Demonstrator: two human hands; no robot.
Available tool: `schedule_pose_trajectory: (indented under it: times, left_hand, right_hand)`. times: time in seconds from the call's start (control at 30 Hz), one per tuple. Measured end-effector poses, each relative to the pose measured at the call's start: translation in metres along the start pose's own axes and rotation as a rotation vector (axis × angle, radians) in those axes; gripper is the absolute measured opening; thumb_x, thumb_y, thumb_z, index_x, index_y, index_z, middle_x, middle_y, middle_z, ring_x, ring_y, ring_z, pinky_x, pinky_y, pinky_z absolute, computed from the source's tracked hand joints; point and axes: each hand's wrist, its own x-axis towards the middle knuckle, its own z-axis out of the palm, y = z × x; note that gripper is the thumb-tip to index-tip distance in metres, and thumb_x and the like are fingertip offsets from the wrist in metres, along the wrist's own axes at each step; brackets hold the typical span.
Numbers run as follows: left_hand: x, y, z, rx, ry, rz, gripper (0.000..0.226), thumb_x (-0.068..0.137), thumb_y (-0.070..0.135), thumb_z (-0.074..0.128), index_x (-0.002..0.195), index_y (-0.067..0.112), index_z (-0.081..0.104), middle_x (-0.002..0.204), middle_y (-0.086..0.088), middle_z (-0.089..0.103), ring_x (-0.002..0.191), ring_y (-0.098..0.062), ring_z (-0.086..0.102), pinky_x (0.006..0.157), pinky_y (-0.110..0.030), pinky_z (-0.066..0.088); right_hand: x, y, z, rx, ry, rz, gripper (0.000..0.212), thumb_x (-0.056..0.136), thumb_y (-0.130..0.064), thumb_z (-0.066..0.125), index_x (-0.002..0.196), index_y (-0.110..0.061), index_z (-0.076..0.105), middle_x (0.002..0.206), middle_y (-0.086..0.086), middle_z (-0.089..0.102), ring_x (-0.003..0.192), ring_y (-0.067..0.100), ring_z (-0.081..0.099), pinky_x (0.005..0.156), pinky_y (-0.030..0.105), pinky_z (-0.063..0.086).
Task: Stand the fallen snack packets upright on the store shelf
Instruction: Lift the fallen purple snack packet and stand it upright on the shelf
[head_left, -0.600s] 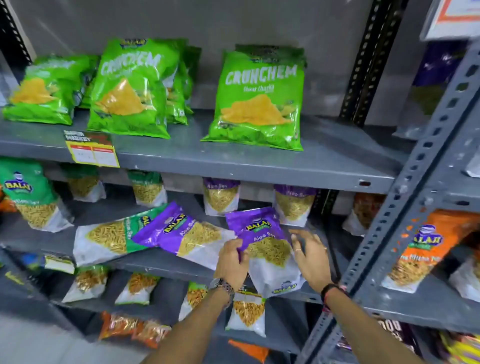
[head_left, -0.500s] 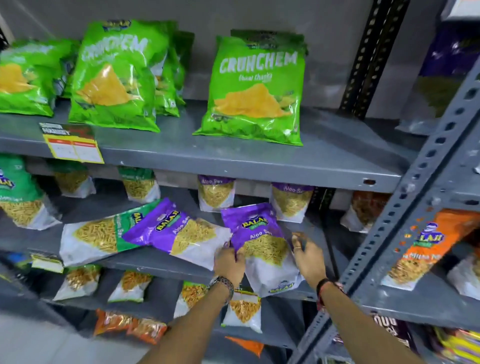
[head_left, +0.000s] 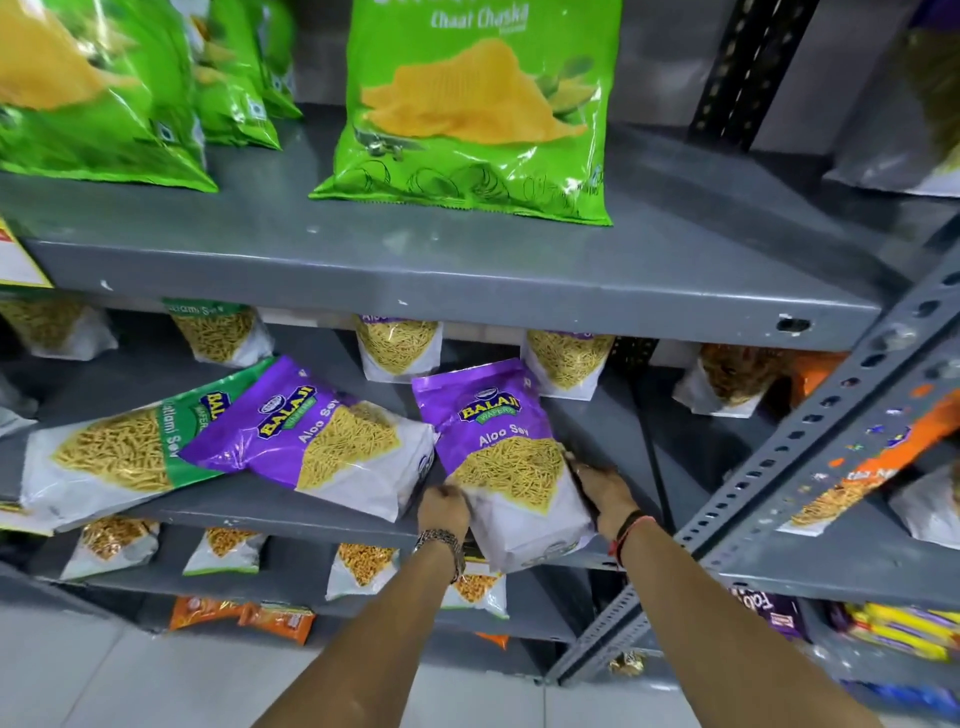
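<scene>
A purple Aloo Sev packet (head_left: 506, 457) leans back on the middle grey shelf (head_left: 291, 514), its white bottom over the front edge. My left hand (head_left: 442, 506) grips its lower left side and my right hand (head_left: 602, 491) grips its lower right side. To the left, a second purple Aloo Sev packet (head_left: 322, 439) lies flat on its side. It overlaps a green and white sev packet (head_left: 119, 452), also lying flat. Small packets stand upright at the back of this shelf.
Large green chip bags (head_left: 478, 114) stand on the shelf above. A slotted grey upright (head_left: 810, 447) runs diagonally at right, with an orange packet (head_left: 883, 457) on the neighbouring shelf behind it. Lower shelves hold small packets; the tiled floor shows below.
Both hands have closed in on the right purple packet's lower sides. The view has moved closer and lower toward the middle shelf.
</scene>
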Motion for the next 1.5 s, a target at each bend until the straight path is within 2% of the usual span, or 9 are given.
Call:
schedule_pose_trajectory:
  times: [0.23,0.37,0.5,0.73,0.9,1.17,1.27,1.4,1.5]
  left_hand:
    - [-0.019,-0.008,-0.014,-0.165,-0.029,0.023,0.04,0.095,0.023,0.039,0.106,-0.011,0.057,0.116,-0.034,0.06,0.111,-0.042,0.055,0.094,-0.041,0.043]
    - [-0.005,-0.038,-0.014,-0.191,-0.134,0.057,0.033,0.088,0.038,0.045,0.072,0.01,0.05,0.102,-0.04,0.06,0.098,-0.047,0.059,0.089,-0.054,0.049]
    - [-0.05,-0.031,-0.035,-0.205,-0.096,0.201,0.029,0.095,0.025,0.039,0.067,0.022,0.044,0.068,-0.003,0.048,0.072,-0.02,0.049,0.077,-0.038,0.042]
    - [-0.087,-0.043,-0.056,-0.297,-0.109,0.372,0.025,0.096,0.019,0.04,0.073,0.024,0.048,0.061,0.002,0.038,0.055,-0.01,0.037,0.053,-0.023,0.034]
    - [-0.092,-0.046,-0.061,-0.275,-0.158,0.423,0.02,0.095,0.022,0.041,0.078,0.026,0.051,0.073,0.0,0.048,0.069,-0.014,0.048,0.063,-0.03,0.043]
    - [-0.066,-0.022,-0.052,-0.275,-0.178,0.35,0.017,0.096,0.02,0.039,0.085,0.019,0.05,0.072,0.002,0.046,0.071,-0.014,0.049,0.073,-0.039,0.045]
    - [-0.044,0.0,-0.044,-0.253,-0.173,0.352,0.023,0.096,0.022,0.039,0.076,0.027,0.05,0.076,0.002,0.051,0.088,-0.022,0.052,0.092,-0.048,0.046]
    - [-0.022,0.034,-0.03,-0.196,-0.178,0.371,0.028,0.096,0.021,0.036,0.07,0.027,0.043,0.076,0.005,0.05,0.088,-0.02,0.049,0.087,-0.039,0.043]
    - [-0.008,0.054,-0.018,-0.176,-0.196,0.371,0.028,0.096,0.021,0.035,0.07,0.028,0.043,0.083,-0.002,0.052,0.092,-0.021,0.05,0.097,-0.047,0.044]
  right_hand:
    - [-0.022,0.022,-0.003,0.072,0.137,0.078,0.03,0.069,-0.04,0.074,0.08,-0.012,0.074,0.103,0.016,0.074,0.095,0.028,0.068,0.094,0.045,0.052]
    - [-0.058,0.031,-0.009,0.157,0.187,0.077,0.018,0.078,-0.032,0.069,0.07,-0.015,0.07,0.097,0.015,0.073,0.088,0.026,0.064,0.09,0.04,0.052]
    - [-0.095,0.036,-0.016,0.285,0.143,-0.005,0.026,0.087,-0.023,0.06,0.062,-0.015,0.059,0.07,0.005,0.062,0.065,0.016,0.053,0.061,0.025,0.044]
    - [-0.145,0.046,-0.034,0.378,0.034,-0.151,0.02,0.09,-0.025,0.055,0.077,-0.013,0.064,0.08,0.011,0.063,0.073,0.021,0.054,0.066,0.028,0.046]
    - [-0.156,0.048,-0.042,0.418,-0.01,-0.181,0.022,0.092,-0.022,0.051,0.076,-0.012,0.062,0.076,0.005,0.066,0.068,0.018,0.06,0.062,0.026,0.05]
    - [-0.134,0.036,-0.031,0.351,0.012,-0.237,0.023,0.094,-0.019,0.048,0.076,-0.012,0.06,0.07,0.003,0.06,0.06,0.01,0.052,0.059,0.024,0.042]
    - [-0.116,0.02,-0.027,0.316,0.05,-0.271,0.026,0.095,-0.016,0.046,0.071,-0.015,0.056,0.067,0.001,0.055,0.06,0.01,0.048,0.056,0.02,0.042]
    - [-0.084,-0.006,-0.022,0.316,0.134,-0.304,0.027,0.094,-0.016,0.046,0.068,-0.019,0.053,0.067,0.001,0.052,0.065,0.012,0.045,0.061,0.023,0.039]
    - [-0.065,-0.022,-0.021,0.282,0.182,-0.317,0.028,0.094,-0.015,0.045,0.067,-0.021,0.05,0.069,0.001,0.052,0.064,0.011,0.044,0.055,0.018,0.039]
